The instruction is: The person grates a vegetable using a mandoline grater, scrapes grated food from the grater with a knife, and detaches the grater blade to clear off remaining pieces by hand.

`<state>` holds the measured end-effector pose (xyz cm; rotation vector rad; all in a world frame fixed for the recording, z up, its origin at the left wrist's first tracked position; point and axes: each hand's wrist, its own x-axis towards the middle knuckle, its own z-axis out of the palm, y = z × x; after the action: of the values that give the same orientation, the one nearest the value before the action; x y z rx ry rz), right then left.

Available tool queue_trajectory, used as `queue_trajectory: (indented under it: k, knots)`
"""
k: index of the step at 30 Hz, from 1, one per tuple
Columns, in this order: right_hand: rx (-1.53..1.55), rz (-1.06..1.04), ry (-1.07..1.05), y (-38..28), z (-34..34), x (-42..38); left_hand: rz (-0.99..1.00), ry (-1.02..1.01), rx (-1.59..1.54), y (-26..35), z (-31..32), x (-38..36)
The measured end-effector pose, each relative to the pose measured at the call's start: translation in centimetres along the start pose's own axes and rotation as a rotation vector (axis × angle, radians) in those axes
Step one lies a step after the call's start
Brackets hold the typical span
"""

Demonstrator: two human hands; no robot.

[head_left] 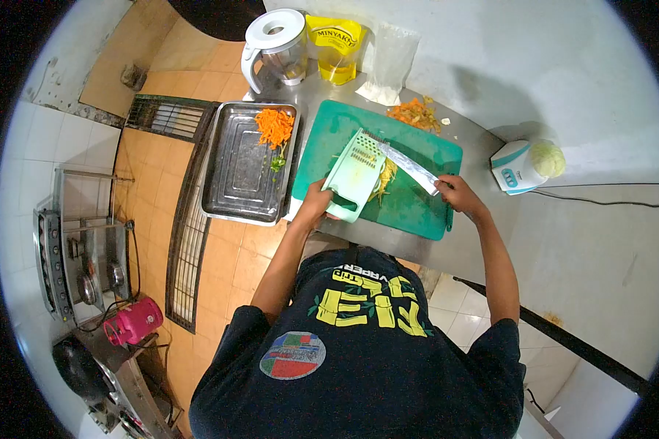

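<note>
My left hand (317, 201) is closed round the handle end of a pale green grater (355, 170), tilted over the green cutting board (410, 207). In my right hand (458, 196) is a knife (411, 167) with a broad shiny blade, whose tip end overlaps the far end of the grater. Yellowish shreds (385, 180) lie on the board, partly hidden beneath the grater. Left of the board, a metal tray (234, 164) holds shredded carrot (274, 128) and a few chopped green pieces (277, 162).
Behind the board stand a white-lidded blender jug (278, 51), a yellow pouch (337, 55) and a clear plastic bag (390, 62). Orange peelings (416, 114) lie by the wall. At right, a cabbage (546, 159) sits on a kitchen scale (515, 168).
</note>
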<state>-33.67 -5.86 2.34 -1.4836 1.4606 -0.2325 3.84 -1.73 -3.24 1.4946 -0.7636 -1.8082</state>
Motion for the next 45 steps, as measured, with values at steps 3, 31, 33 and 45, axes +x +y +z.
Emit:
queue_trajectory:
  k: [3, 31, 33, 45]
  knots:
    - [-0.281, -0.306, 0.195, 0.5, 0.7, 0.5, -0.012, 0.011, -0.025, 0.1, 0.1, -0.1]
    - [-0.317, -0.158, 0.073, -1.7, 0.5, -0.9, 0.014, 0.009, -0.048, -0.2, 0.0, 0.3]
    - [-0.325, -0.143, 0.014, -1.5, 0.6, -0.6, 0.011, -0.007, -0.057, -0.3, -0.1, 0.4]
    - [-0.181, -0.042, -0.003, 0.8, 1.9, 0.3, 0.011, -0.011, -0.078, -0.1, 0.1, 0.0]
